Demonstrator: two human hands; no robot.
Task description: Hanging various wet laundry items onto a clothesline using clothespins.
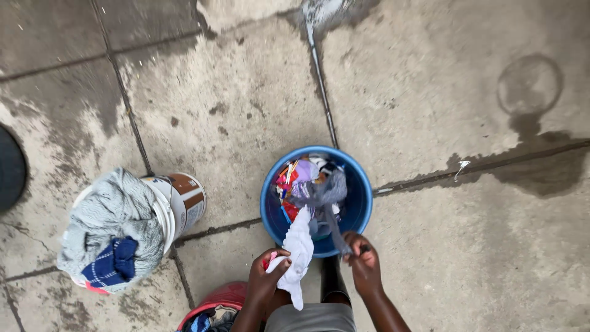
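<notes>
**Both hands closed on wet clothes over a blue bucket**

Both hands are held apart at the near rim of a blue bucket (362, 203), each closed on its own piece of clothing. The left hand (265, 280) is clenched around a white cloth (298, 255), which drapes up over the bucket's edge and hangs down past the wrist; a bit of pink shows between the fingers, though what it belongs to cannot be told. The right hand (364, 265) pinches the end of a grey garment (329, 197), which stretches from the fingers up into the bucket and spreads over the pile there.

Inside the bucket lies a jumble of mixed clothes (295, 181) in red, purple, white and orange, filling most of it. The bucket stands on a concrete floor (233, 92) of large slabs, patchy with damp, with a darker wet streak to the right and a faint round ring mark further off.

To the left, well apart from the bucket, stands a white pail (184, 206) with a brown band, heaped with a pale grey knitted cloth (114, 218); a dark blue checked cloth (114, 261) lies on top. At the bottom edge, just beside the left forearm, part of a red basin (215, 301) shows with more clothes in it.
</notes>
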